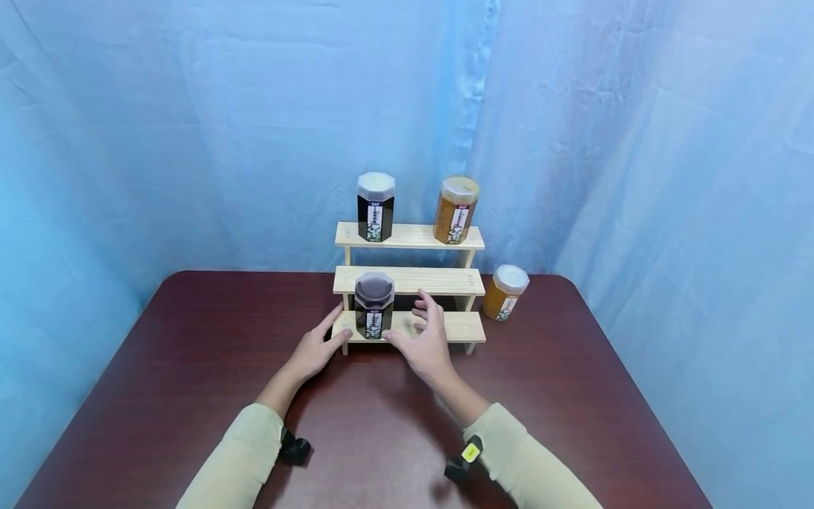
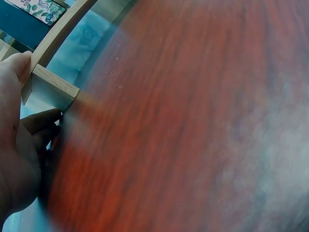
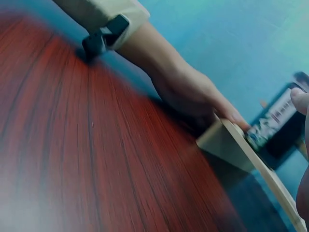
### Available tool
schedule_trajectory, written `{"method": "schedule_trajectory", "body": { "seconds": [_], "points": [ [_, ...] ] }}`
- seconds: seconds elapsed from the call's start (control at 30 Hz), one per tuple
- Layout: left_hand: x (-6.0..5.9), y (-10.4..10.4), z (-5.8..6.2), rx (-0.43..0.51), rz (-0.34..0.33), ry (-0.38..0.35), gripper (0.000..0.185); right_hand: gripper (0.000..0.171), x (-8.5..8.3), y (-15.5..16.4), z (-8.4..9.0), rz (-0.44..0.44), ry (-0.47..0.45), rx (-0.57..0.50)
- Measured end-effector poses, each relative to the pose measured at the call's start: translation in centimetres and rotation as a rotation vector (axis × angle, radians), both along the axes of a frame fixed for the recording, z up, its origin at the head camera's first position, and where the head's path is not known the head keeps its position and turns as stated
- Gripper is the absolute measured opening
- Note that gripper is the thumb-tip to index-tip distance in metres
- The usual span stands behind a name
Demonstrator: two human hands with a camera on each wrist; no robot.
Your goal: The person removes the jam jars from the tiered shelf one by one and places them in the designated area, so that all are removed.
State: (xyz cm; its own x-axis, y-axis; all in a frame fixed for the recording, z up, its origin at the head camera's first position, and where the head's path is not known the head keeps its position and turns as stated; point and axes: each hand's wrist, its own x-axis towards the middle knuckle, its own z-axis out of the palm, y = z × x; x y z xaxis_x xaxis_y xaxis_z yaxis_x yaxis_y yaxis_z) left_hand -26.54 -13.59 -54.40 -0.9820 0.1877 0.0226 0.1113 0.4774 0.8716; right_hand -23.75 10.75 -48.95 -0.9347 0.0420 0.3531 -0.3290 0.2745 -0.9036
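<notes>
A three-step wooden rack (image 1: 439, 326) stands on the table. On the left of its lowest step is a dark jar (image 1: 374, 307) with an octagonal lid and white label. My left hand (image 1: 314, 350) holds the left end of that step, thumb on the board (image 2: 63, 31) and fingers around the side by the leg (image 2: 53, 89). Beside the jar, my right hand (image 1: 422, 346) has its fingers spread loosely over the step, thumb close to the jar's lower right corner. In the right wrist view, the right thumb (image 3: 300, 100) overlaps the jar's label (image 3: 280, 113).
On the top step stand another dark jar (image 1: 375, 208) at left and an amber jar (image 1: 455, 212) at right. A second amber jar (image 1: 505, 293) sits on the table (image 1: 547, 396) right of the rack. Light blue curtains (image 1: 286, 127) hang behind and at both sides.
</notes>
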Motion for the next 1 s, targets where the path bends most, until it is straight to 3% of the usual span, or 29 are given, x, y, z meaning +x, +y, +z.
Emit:
{"method": "schedule_trajectory", "body": {
  "seconds": [0.4, 1.0],
  "points": [
    [0.2, 0.0, 0.0, 0.008, -0.01, -0.014, 0.075, 0.103, -0.7, -4.6, -0.9, -0.08, -0.016, 0.047],
    [0.2, -0.1, 0.3, 0.013, -0.016, -0.015, 0.076, 0.099, -2.0, -7.0, -1.2, -0.2, -0.004, 0.072]
  ]
}}
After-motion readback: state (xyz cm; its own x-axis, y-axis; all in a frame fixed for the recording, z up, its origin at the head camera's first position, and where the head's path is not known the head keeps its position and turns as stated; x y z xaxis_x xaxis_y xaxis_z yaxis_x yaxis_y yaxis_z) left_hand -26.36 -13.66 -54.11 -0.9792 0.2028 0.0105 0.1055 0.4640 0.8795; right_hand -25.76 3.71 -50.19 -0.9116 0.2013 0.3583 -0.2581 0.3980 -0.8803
